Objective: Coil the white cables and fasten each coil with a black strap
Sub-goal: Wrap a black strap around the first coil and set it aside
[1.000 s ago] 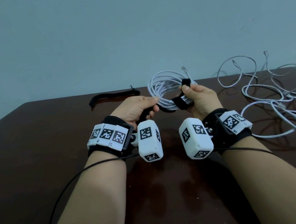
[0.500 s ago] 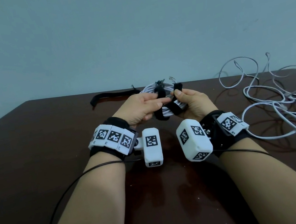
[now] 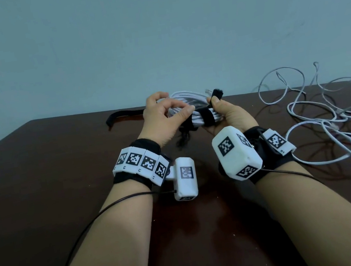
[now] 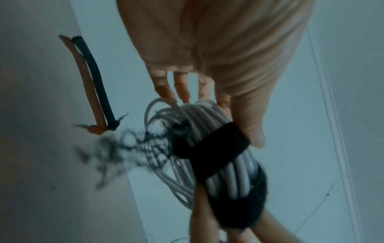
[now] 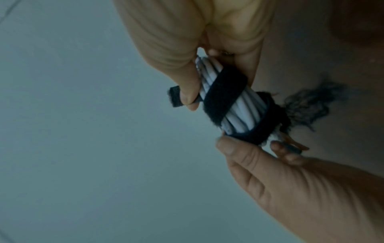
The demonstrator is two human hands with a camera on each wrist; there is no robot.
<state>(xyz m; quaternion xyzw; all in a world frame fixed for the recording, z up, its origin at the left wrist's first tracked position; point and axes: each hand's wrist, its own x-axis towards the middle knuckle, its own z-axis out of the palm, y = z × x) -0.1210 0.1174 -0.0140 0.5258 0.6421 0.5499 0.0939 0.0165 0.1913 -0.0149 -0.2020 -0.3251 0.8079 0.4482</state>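
Above the bench [image 3: 65, 196], the right hand [image 3: 228, 114] grips the coil [image 3: 191, 107] and pins the strap [image 3: 206, 116] end under its thumb, the left hand [image 3: 162, 116] pinches the wrapped strap, and loose cable [image 3: 330, 131] lies to the right.

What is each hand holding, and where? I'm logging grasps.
Right hand grips the coiled white cable at its wrapped section, thumb pinning the black fabric strap's free end. Left hand pinches the strap's other end.
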